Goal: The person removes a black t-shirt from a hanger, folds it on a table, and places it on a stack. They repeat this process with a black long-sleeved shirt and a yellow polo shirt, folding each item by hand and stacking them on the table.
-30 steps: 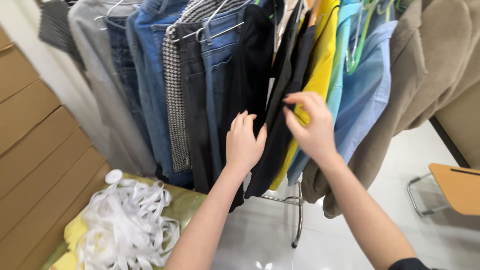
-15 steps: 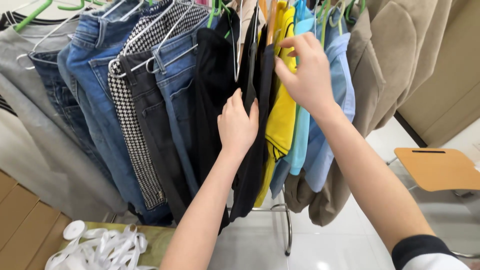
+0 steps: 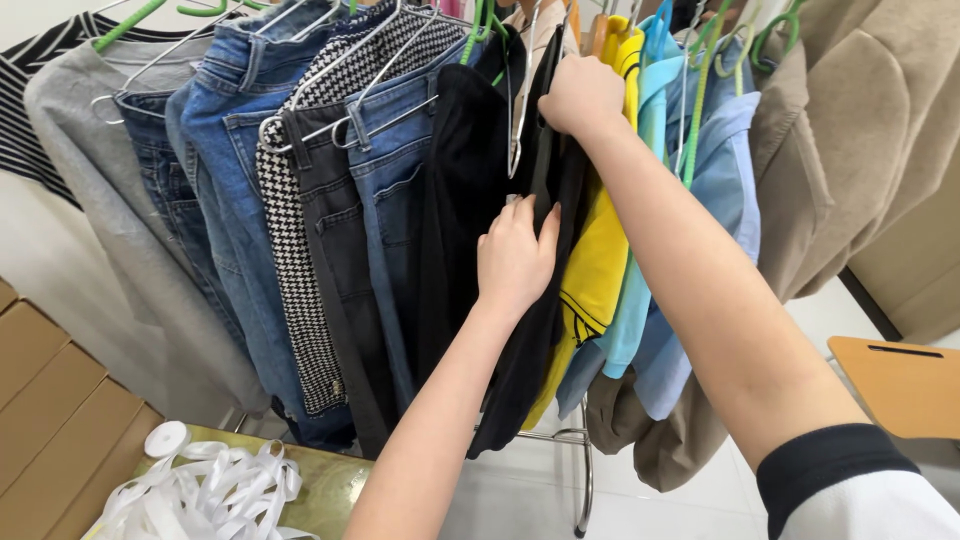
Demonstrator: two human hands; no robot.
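The right hand (image 3: 582,95) is closed around the top of a black garment (image 3: 545,190) hanging on the rack, near its hanger; the left hand (image 3: 515,258) lies flat against the same cloth lower down, fingers together. Jeans (image 3: 385,190) hang to one side, a yellow top (image 3: 600,260) to the other. Below, white ribbon (image 3: 205,490) lies heaped on a greenish tabletop (image 3: 335,490), beside a pale tiled floor (image 3: 530,500) and cardboard boxes (image 3: 50,400).
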